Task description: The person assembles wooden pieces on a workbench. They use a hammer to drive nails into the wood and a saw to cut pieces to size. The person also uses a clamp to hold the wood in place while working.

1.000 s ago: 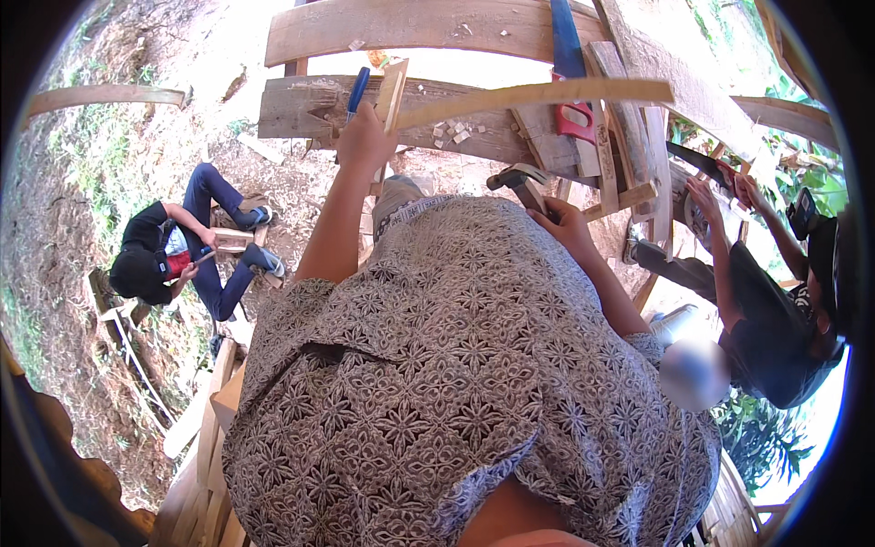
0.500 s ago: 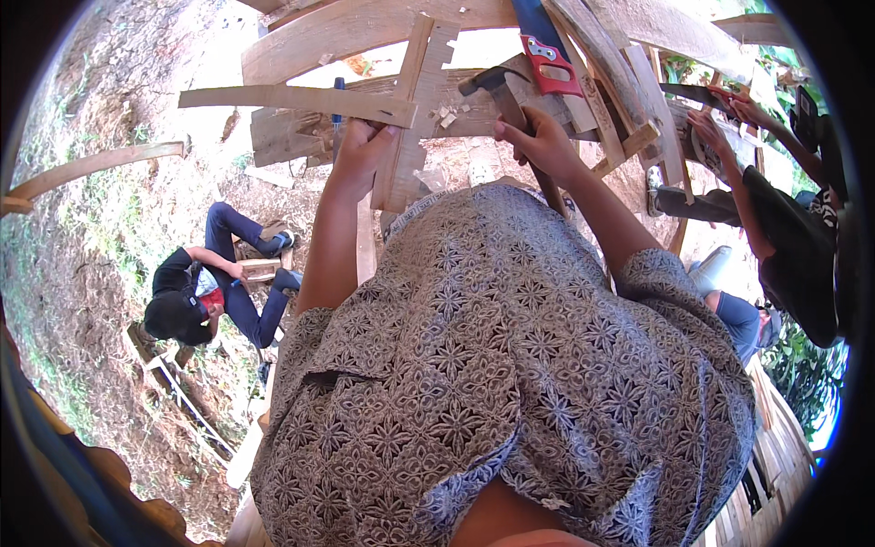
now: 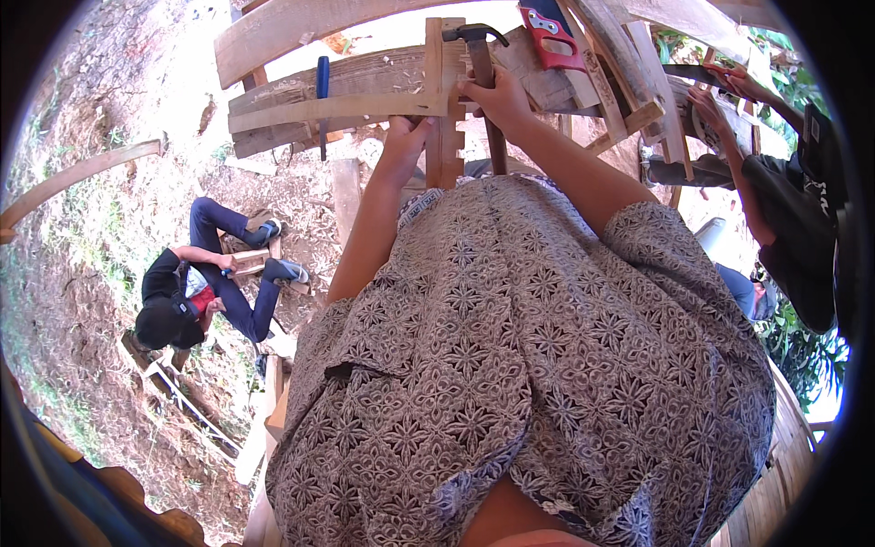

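Note:
My left hand [image 3: 406, 146] is closed on the end of a flat wooden slat [image 3: 314, 109], where it meets a notched wooden strip [image 3: 447, 150]. The slat runs out to the left; the strip stands roughly at right angles to it, with cut steps along its right edge. My right hand [image 3: 501, 98] grips the wooden handle of a claw hammer [image 3: 479, 56]. The hammer's dark head points away from me, beside the strip's far end. The right fingertips are close to the strip; whether they touch it I cannot tell.
A blue-handled chisel-like tool [image 3: 323, 82] lies on the plank bench [image 3: 383, 68] to the left. A red-handled saw [image 3: 554, 41] rests among boards [image 3: 620, 55] at the right. One person [image 3: 173, 296] sits at lower left; another [image 3: 784, 201] handles a saw at right.
The joined slat and strip have shifted right and turned straighter with my left hand. My right hand has brought the hammer left, up against the strip.

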Motion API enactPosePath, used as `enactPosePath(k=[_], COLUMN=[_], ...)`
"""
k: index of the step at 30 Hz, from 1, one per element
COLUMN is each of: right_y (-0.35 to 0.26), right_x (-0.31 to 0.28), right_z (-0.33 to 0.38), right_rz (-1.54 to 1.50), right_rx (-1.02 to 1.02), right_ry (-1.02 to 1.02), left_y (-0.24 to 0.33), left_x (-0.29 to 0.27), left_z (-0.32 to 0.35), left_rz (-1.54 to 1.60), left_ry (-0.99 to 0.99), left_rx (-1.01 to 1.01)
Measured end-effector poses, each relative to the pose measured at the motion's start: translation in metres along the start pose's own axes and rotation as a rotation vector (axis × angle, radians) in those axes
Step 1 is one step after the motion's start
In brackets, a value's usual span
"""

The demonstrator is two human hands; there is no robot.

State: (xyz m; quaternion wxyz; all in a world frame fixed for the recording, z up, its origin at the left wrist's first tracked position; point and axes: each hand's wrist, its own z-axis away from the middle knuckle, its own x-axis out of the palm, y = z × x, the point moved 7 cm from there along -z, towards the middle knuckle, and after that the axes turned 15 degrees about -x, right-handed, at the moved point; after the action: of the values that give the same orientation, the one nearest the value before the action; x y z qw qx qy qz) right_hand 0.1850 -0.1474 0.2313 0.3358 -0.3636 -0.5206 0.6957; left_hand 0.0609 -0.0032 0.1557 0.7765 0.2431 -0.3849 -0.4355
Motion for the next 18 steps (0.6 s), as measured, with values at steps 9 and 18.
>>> enactPosePath(k=[9,18], right_y=[0.047,0.067], right_x=[-0.007,-0.002], right_z=[-0.035,-0.039], right_rz=[0.419,0.497], right_rx=[-0.108,-0.109], right_ry=[0.018,0.058], left_y=[-0.016,-0.01], left_x=[-0.006,-0.031], left_z=[-0.059,-0.025], left_rz=[-0.075,-0.803], left_ry=[0.28,0.561], left_rx=[0.089,-0.27])
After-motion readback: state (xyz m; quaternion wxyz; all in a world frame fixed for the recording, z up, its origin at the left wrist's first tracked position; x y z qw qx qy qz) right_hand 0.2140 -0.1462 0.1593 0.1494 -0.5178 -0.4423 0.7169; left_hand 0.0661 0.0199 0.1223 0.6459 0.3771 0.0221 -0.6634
